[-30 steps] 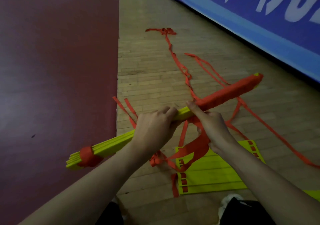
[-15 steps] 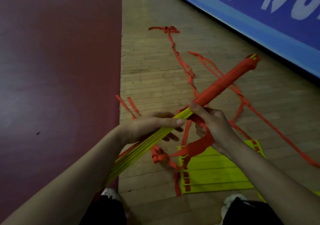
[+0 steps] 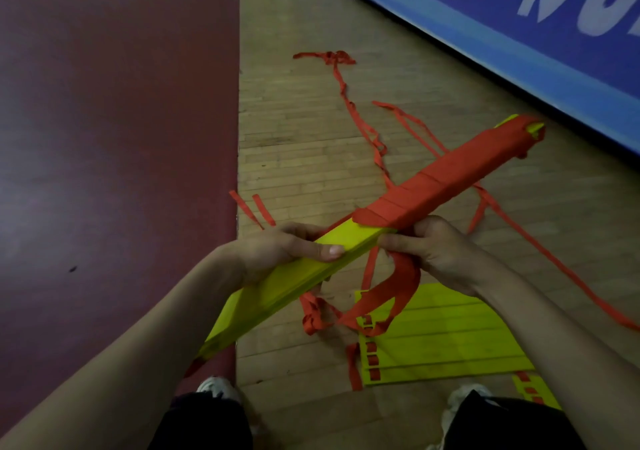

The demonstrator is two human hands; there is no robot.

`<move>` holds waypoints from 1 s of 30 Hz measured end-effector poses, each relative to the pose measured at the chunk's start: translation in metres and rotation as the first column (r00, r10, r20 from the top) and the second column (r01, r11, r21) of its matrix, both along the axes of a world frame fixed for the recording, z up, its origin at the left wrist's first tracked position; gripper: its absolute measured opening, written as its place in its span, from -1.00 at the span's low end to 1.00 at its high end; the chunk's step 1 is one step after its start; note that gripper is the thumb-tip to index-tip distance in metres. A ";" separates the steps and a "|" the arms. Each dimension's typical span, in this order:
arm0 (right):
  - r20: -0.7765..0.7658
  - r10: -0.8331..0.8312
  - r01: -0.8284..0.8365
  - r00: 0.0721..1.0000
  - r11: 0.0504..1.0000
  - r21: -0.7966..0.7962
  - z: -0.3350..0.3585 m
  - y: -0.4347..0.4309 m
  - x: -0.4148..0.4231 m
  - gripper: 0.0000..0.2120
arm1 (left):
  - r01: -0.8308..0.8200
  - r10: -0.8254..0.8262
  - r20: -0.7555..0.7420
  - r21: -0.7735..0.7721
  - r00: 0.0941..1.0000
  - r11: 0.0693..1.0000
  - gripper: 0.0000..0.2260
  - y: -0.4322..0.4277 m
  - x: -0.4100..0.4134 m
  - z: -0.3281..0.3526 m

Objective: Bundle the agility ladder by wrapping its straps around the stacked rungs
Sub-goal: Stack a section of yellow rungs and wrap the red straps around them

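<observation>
A stack of yellow rungs (image 3: 277, 290) runs diagonally from lower left to upper right in front of me. Its far half is covered by tight turns of red strap (image 3: 450, 175). My left hand (image 3: 277, 252) grips the bare yellow part, thumb lying across the top face. My right hand (image 3: 436, 252) holds the stack just below the wrapped section and pinches the loose red strap (image 3: 398, 293), which loops down under the stack. More loose red strap (image 3: 349, 103) trails away over the wooden floor.
Several more yellow rungs (image 3: 450, 338) lie flat on the wooden floor below my right hand. A blue banner wall (image 3: 519, 33) runs along the right. Dark red flooring (image 3: 104, 137) covers the left. My shoes (image 3: 214, 387) show at the bottom.
The stack has rolled so its broad yellow face shows, and its far end has dropped lower. My left thumb now lies on top; my right hand has brought the strap under the stack.
</observation>
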State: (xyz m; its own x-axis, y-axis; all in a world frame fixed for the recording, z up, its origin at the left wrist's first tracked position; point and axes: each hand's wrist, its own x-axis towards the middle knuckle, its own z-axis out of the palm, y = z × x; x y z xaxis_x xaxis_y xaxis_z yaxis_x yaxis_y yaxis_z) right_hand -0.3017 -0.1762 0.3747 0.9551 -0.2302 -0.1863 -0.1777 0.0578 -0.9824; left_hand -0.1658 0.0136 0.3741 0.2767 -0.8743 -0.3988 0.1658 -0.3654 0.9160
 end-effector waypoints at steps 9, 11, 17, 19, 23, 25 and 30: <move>-0.050 0.009 -0.010 0.999 0.999 -0.030 0.002 0.001 -0.003 -0.95 | -0.065 0.067 0.028 -0.076 0.997 0.995 -0.71 0.002 0.004 0.009; -0.048 -0.037 0.036 0.998 0.999 -0.016 0.001 0.003 -0.003 -0.93 | -0.112 0.116 0.038 -0.078 0.993 0.991 -0.76 0.002 0.004 0.011; -0.017 -0.211 0.205 0.977 0.963 -0.173 -0.005 0.003 0.004 -0.81 | -0.233 0.238 0.076 -0.072 0.968 0.970 -0.69 0.000 0.004 0.011; 0.006 -0.234 0.225 0.972 0.931 -0.287 -0.009 0.003 0.006 -0.78 | -0.250 0.255 0.147 -0.052 0.956 0.967 -0.73 -0.002 0.001 0.012; 0.089 -0.216 0.232 0.972 0.855 -0.464 -0.014 0.010 0.010 -0.73 | -0.324 0.302 0.386 -0.009 0.872 0.946 -0.76 -0.014 -0.016 0.005; 0.091 -0.254 0.265 0.963 0.829 -0.493 -0.014 0.013 0.011 -0.64 | -0.348 0.305 0.524 -0.019 0.795 0.937 -0.81 -0.021 -0.024 -0.005; 0.019 -0.428 0.394 0.903 0.811 -0.432 -0.009 0.016 0.017 -0.51 | -0.332 0.188 0.901 -0.052 0.391 0.942 -0.77 -0.030 -0.036 -0.015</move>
